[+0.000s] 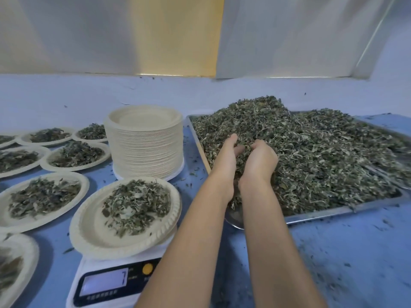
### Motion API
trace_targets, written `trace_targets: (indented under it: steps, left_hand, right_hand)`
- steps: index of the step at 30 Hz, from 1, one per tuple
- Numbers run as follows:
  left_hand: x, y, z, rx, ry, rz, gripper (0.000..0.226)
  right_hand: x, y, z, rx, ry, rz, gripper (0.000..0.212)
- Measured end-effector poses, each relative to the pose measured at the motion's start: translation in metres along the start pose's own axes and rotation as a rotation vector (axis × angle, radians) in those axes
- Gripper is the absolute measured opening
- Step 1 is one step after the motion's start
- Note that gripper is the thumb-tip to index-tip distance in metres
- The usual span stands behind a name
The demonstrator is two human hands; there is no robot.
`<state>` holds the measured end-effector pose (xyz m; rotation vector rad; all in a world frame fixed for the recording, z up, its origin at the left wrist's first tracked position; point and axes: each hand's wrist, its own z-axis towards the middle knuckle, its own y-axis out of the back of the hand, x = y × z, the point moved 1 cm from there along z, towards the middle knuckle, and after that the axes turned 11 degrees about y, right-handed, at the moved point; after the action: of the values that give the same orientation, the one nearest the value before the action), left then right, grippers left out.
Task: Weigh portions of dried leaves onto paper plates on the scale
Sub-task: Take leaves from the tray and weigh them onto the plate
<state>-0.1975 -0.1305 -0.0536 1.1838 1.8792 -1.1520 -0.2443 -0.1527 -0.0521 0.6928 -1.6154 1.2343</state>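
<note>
**Head view: both hands deep in the leaf heap, 7 on the scale**

Head camera looks down over 2 bare forearms running from the bottom centre up to the middle of the frame. The left hand (pixel 225 158) and right hand (pixel 261 163) meet side by side, cupped toward each other at the near left edge of the dried leaves (pixel 311 152). Both are curled round a clump of leaves held between the palms. That big heap fills the metal tray (pixel 333 213) across the right half of the frame, piled highest at its far side.

Over at lower left sits the scale (pixel 89 272), and its display (pixel 104 283) shows a 7. On top of it rests 1 paper plate (pixel 89 230), already carrying a loose portion (pixel 135 207) of leaves, heaped toward its far right side.

Just behind, in the middle left, a tall stack of paper plates (pixel 144 150) stands close beside the tray's left rim. Filled plates (pixel 6 221) spread down the left edge, each with its own mound. Leaf crumbs speckle the blue table (pixel 333 263), thickest at lower right.
</note>
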Motion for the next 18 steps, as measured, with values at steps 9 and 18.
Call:
trace_targets:
  steps: [9, 18]
  left_hand:
    - [-0.01, 0.011, -0.028, -0.137, -0.1, 0.041, 0.033]
    - [-0.041, 0.08, -0.074, -0.422, -0.502, 0.211, 0.031]
  right_hand:
    - [-0.012, -0.017, -0.017, 0.207, -0.039, 0.192, 0.043]
    - [-0.01, -0.055, -0.07, 0.456, 0.019, 0.192, 0.026]
